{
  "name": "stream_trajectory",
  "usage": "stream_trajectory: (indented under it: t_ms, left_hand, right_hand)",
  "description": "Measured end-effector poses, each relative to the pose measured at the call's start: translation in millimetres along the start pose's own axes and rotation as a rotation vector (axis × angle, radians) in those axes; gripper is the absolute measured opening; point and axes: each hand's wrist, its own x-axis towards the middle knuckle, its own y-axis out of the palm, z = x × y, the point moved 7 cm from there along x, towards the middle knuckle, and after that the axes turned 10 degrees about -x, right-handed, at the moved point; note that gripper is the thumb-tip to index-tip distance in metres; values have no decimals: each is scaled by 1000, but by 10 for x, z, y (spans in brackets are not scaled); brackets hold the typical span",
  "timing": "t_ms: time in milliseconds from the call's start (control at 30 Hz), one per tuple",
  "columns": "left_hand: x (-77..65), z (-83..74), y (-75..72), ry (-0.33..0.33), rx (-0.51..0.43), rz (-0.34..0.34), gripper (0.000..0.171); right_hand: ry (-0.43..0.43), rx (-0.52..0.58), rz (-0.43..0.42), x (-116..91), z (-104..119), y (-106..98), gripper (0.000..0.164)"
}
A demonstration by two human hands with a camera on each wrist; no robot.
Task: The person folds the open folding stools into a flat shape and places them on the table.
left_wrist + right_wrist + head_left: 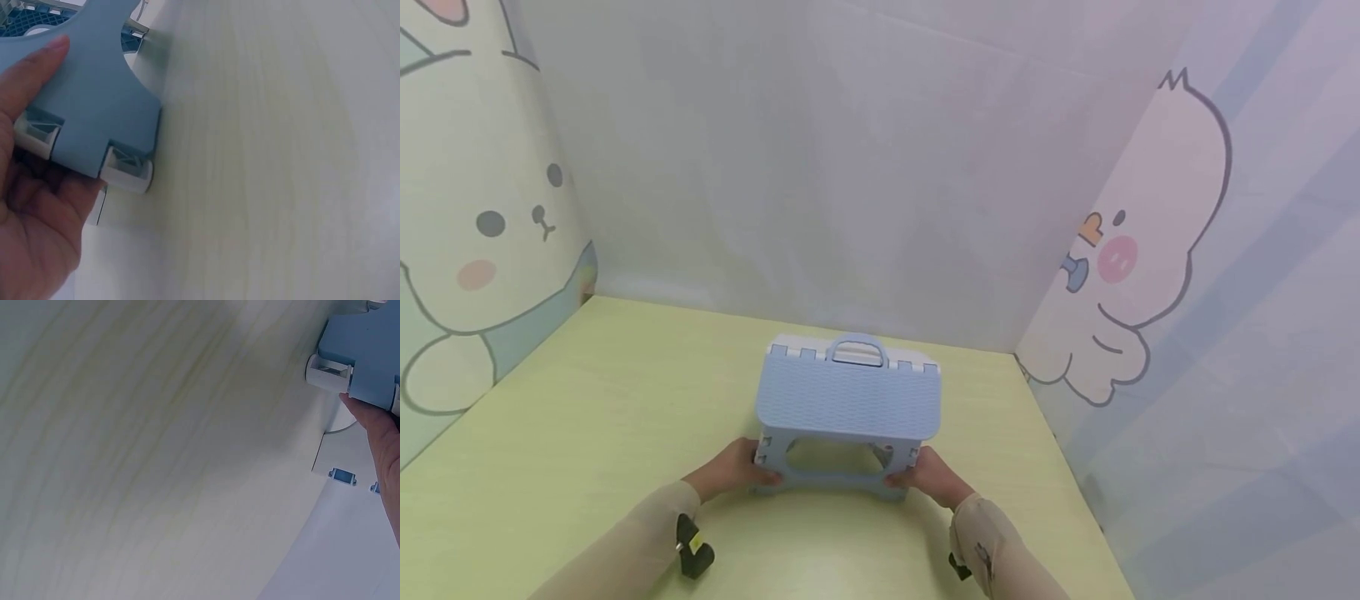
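A blue and white folding step stool (850, 396) stands unfolded on the table, its carry handle at the far edge of the textured top. My left hand (737, 467) grips the lower left leg, thumb across the blue front panel; the left wrist view shows the fingers of that hand (44, 225) curled behind the leg (94, 100). On the opposite side my right hand (934, 479) holds the lower right leg, thumb on the front. In the right wrist view only part of the right hand (381, 450) shows beside the blue leg (362, 356).
The pale yellow table (647, 383) extends around the stool. A grey-white curtain (820, 167) rises behind it. Printed cartoon figures, a rabbit (497, 225) and a bird (1150, 208), cover the side sheets. Black devices (694, 546) sit on both wrists.
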Motion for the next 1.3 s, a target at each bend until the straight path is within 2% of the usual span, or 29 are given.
stream_trajectory:
  t_ms: [167, 367, 500, 767, 1033, 1300]
  left_hand:
    - [-4, -10, -8, -13, 16, -16, 55]
    - [-3, -53, -50, 24, 94, -68, 44]
    - [2, 7, -42, 11, 72, -76, 44]
    - [3, 68, -11, 1, 2, -41, 45]
    - [-22, 28, -29, -28, 7, -36, 47]
    - [-12, 65, -25, -54, -12, -44, 47]
  right_hand:
    - [21, -18, 0, -9, -15, -5, 71]
    - [71, -54, -25, -13, -68, -17, 63]
    - [100, -50, -35, -29, -115, -8, 64]
    - [141, -31, -25, -37, -178, -8, 58]
    - [134, -14, -6, -50, -176, 4, 58]
    - [151, -13, -11, -37, -180, 6, 56]
